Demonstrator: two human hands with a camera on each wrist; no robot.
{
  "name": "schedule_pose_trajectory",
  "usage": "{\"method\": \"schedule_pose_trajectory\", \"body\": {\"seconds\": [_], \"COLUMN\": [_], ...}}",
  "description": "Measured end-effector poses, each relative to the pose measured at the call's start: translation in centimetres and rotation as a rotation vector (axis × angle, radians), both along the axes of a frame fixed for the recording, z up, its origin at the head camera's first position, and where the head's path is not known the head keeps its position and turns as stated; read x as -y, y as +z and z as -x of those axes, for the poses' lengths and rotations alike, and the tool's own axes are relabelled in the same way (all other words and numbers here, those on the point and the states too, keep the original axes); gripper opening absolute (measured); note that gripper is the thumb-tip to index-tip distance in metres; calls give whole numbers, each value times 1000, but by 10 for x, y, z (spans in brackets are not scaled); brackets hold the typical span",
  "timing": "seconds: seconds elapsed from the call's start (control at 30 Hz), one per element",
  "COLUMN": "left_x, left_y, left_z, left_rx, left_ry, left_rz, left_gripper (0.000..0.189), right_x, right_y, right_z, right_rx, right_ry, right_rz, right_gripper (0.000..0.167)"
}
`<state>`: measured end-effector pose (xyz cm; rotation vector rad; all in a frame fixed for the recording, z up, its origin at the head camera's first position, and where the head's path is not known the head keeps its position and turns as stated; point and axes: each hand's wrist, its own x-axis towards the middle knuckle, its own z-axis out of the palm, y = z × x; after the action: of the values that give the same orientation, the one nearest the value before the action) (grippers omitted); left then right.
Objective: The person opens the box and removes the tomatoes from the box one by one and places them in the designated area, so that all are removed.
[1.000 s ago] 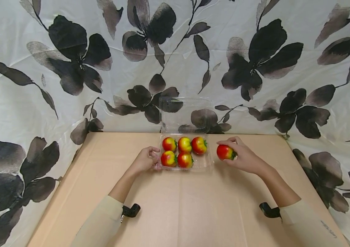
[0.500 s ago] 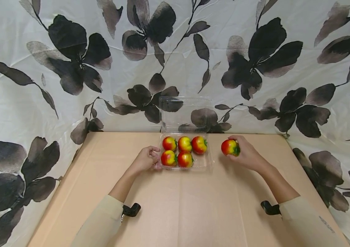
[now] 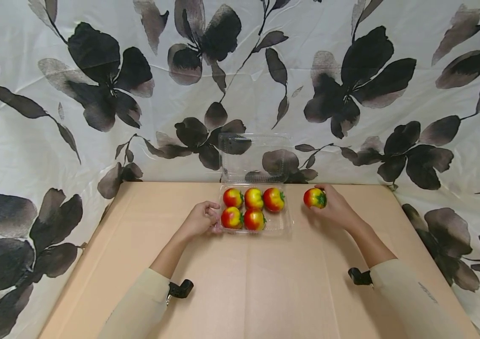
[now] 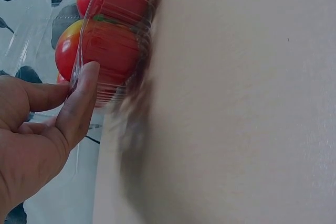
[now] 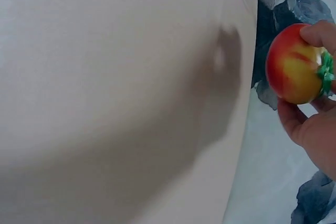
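Note:
A clear plastic clamshell container (image 3: 277, 221) stands near the far edge of the table, its lid (image 3: 240, 160) raised behind it. Several red-and-yellow tomatoes (image 3: 254, 220) lie inside in two rows; the front right spot holds none. My left hand (image 3: 199, 219) pinches the container's left rim between thumb and fingers, plain in the left wrist view (image 4: 42, 135). To the right of the container, my right hand (image 3: 336, 207) holds another tomato (image 3: 313, 198) above the table. In the right wrist view, thumb and fingertips grip this tomato (image 5: 294, 66) around its sides, its green leafy top toward the palm.
The light brown tabletop (image 3: 244, 287) extends toward me, with the sleeves of both arms over it. A white cloth (image 3: 265, 94) with dark flowers hangs behind the table. Black wrist cameras (image 3: 180, 288) sit at both cuffs.
My right hand has moved the tomato slightly right and toward the far edge, turning its leafy top a little. The left hand and the container have stayed in place.

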<state>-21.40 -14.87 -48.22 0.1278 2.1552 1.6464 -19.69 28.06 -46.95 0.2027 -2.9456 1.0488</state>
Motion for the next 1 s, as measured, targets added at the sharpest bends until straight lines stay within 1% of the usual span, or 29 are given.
{"method": "schedule_pose_trajectory", "body": {"seconds": [0.1,0.23,0.33,0.5,0.63,0.77,1.0], "left_x": [0,0,0,0,-1,0,0], "left_y": [1,1,2,1,2,3,1], "left_z": [0,0,0,0,1,0,0], "left_rx": [1,-6,-8,6,12,1,-5], "left_ry": [-3,-12,-15,-18,-21,-19,-22], "left_rz": [-3,-3,-3,-22,-34,-19,-7], "left_gripper": [39,39,39,40,41,41,40], "right_x": [0,0,1,1,0,0,0], "right_y": [-4,-8,-10,-12,-14,-15,-18], "right_z": [7,16,24,36,43,50,56], "right_rx": [25,71,88,120,147,143,117], "right_ry": [-1,-23,-34,-48,-63,-56,-38], "right_rz": [-10,-49,-72,-31,-18,-50,-61], "right_gripper": [70,71,73,76,73,69,67]}}
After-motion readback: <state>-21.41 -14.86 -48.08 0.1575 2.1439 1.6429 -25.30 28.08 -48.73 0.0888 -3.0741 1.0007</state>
